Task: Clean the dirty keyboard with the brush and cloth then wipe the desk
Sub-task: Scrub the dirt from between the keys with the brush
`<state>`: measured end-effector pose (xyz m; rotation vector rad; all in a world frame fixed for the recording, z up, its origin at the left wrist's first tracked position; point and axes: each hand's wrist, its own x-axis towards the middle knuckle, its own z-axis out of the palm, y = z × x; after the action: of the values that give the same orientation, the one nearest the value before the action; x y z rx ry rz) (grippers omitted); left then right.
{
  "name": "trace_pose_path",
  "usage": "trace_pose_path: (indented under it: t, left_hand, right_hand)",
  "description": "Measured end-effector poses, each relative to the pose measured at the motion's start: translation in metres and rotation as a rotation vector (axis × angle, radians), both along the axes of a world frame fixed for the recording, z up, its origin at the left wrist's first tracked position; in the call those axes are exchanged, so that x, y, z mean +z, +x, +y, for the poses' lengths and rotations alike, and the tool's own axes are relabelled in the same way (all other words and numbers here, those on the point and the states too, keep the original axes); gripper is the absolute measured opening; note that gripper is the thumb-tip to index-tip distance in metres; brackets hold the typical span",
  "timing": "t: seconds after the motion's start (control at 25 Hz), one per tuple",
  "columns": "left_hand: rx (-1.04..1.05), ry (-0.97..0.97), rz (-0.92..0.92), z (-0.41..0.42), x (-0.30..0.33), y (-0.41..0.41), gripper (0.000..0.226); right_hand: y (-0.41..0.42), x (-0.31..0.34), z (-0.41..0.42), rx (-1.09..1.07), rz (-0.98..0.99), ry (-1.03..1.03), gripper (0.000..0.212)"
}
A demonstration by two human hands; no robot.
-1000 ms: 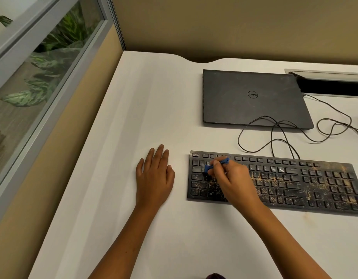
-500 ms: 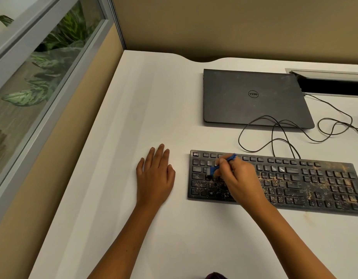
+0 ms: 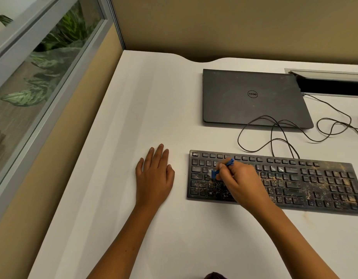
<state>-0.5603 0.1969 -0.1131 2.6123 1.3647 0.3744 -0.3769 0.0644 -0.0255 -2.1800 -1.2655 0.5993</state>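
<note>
A black keyboard [image 3: 307,184] lies across the right half of the white desk [image 3: 134,109], speckled with tan crumbs, thickest on its lower rows and right end. My right hand [image 3: 240,182] grips a small blue brush [image 3: 216,173] over the keyboard's left part, pale bristles down on the keys. Flat on the desk to the left of the keyboard rests my left hand [image 3: 155,176], fingers straight, holding nothing. No cloth is in view.
A closed dark laptop [image 3: 252,97] lies behind the keyboard. Thin black cables [image 3: 274,133] loop between them and run off to the right. A cable slot [image 3: 331,85] opens at the back right. A glass partition [image 3: 43,77] borders the desk's left side.
My right hand has shifted slightly with the brush across the keys at the keyboard's left part. My left hand has stayed flat in place.
</note>
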Motion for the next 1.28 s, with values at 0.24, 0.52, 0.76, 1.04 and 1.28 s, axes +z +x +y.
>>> trace_pose_path:
  t: [0.24, 0.52, 0.76, 1.04, 1.28]
  left_hand:
    - [-0.001, 0.007, -0.005, 0.0, 0.0, 0.0, 0.052]
    - [0.001, 0.003, -0.006, 0.0, 0.001, 0.0, 0.052]
    - [-0.001, -0.001, -0.006, 0.0, 0.0, 0.0, 0.052]
    - [-0.004, -0.006, 0.003, 0.0, 0.0, 0.0, 0.052]
    - [0.002, -0.003, 0.004, 0.0, 0.001, 0.0, 0.052]
  right_hand:
    - [-0.004, 0.002, 0.003, -0.076, 0.036, 0.061, 0.031]
    - [-0.001, 0.005, 0.009, -0.152, 0.142, 0.091, 0.031]
    - [-0.002, 0.003, 0.008, -0.12, 0.106, 0.062, 0.031]
    - [-0.002, -0.009, -0.005, -0.015, -0.044, 0.051, 0.022]
    - [0.001, -0.008, -0.009, -0.174, -0.023, 0.235, 0.032]
